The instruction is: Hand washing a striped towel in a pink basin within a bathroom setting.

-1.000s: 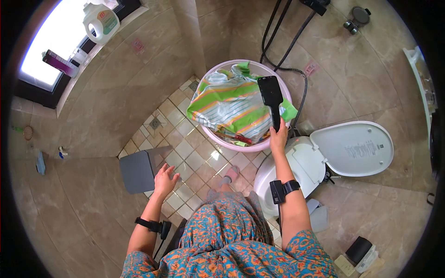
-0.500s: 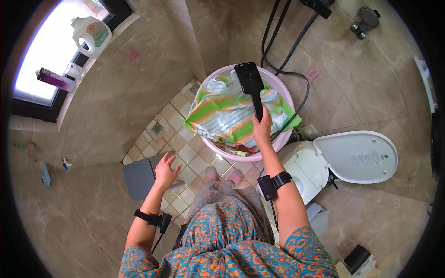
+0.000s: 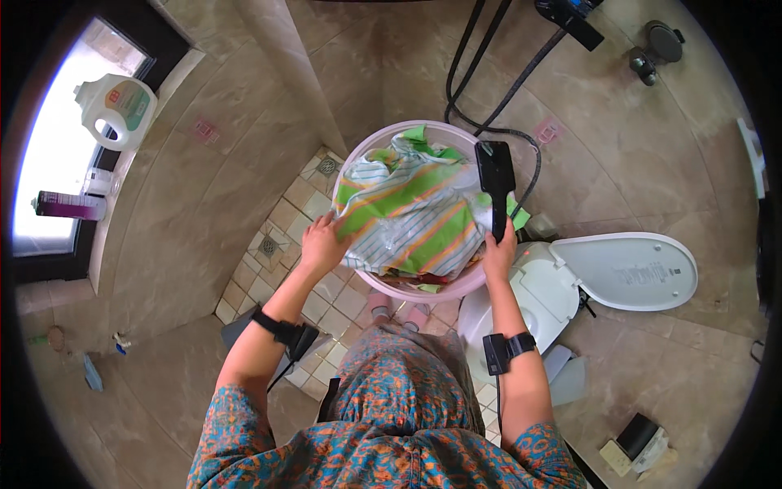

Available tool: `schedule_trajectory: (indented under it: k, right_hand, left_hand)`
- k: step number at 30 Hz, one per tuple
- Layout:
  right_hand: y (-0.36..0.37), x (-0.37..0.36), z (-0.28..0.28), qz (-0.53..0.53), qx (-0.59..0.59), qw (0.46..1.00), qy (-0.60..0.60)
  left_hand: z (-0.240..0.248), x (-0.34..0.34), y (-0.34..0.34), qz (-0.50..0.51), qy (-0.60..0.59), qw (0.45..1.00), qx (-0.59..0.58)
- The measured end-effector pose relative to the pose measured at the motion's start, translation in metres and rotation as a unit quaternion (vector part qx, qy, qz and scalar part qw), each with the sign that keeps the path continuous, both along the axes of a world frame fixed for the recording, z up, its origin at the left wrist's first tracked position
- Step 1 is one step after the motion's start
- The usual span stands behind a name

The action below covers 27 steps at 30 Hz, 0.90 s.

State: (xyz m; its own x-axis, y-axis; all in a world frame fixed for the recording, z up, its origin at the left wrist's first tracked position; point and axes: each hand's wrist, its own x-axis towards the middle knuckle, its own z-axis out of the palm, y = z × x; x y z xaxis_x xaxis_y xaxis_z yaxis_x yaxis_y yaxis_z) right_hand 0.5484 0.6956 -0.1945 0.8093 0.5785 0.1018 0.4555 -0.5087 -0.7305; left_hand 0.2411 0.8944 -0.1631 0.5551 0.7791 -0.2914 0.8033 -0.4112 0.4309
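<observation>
A pink basin [image 3: 466, 289] stands on the tiled floor in front of me, heaped with a green, orange and white striped cloth [image 3: 428, 208]. In my right hand [image 3: 499, 254], closed round its handle, is a black handheld shower head [image 3: 496, 173], held over the basin's right side. My left hand [image 3: 322, 243] is at the basin's left rim, its fingers closed on the edge of the striped cloth; the fingertips are partly hidden. Some reddish cloth shows beneath the striped one near the front rim.
To the right is a toilet [image 3: 533, 293] with its lid [image 3: 639, 271] raised. A black hose [image 3: 533, 151] loops down the wall beside the basin. Floor drains [image 3: 268, 246] lie to the left. A white detergent jug [image 3: 120, 106] stands on the window sill.
My left hand has moved from the air at lower left up to the cloth's edge. The shower head has shifted right and is more upright. The cloth's left corner has moved in toward the basin.
</observation>
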Motion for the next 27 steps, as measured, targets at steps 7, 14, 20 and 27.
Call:
schedule_trajectory:
  k: [7, 14, 20, 27]
  right_hand:
    - [-0.029, -0.011, 0.002, -0.054, -0.026, 0.997, 0.04]
    - [-0.049, -0.029, 0.007, -0.065, -0.11, 0.991, 0.041]
    - [-0.055, -0.035, 0.012, -0.05, -0.056, 0.995, 0.065]
    - [-0.058, -0.025, 0.014, -0.022, -0.031, 0.998, 0.057]
  left_hand:
    - [-0.031, 0.061, 0.045, -0.139, 0.05, 0.988, 0.05]
    - [-0.083, 0.094, 0.081, -0.218, 0.083, 0.97, -0.062]
    - [-0.068, 0.112, 0.079, -0.088, -0.056, 0.994, 0.01]
    - [-0.044, 0.087, 0.075, 0.109, -0.218, 0.97, 0.019]
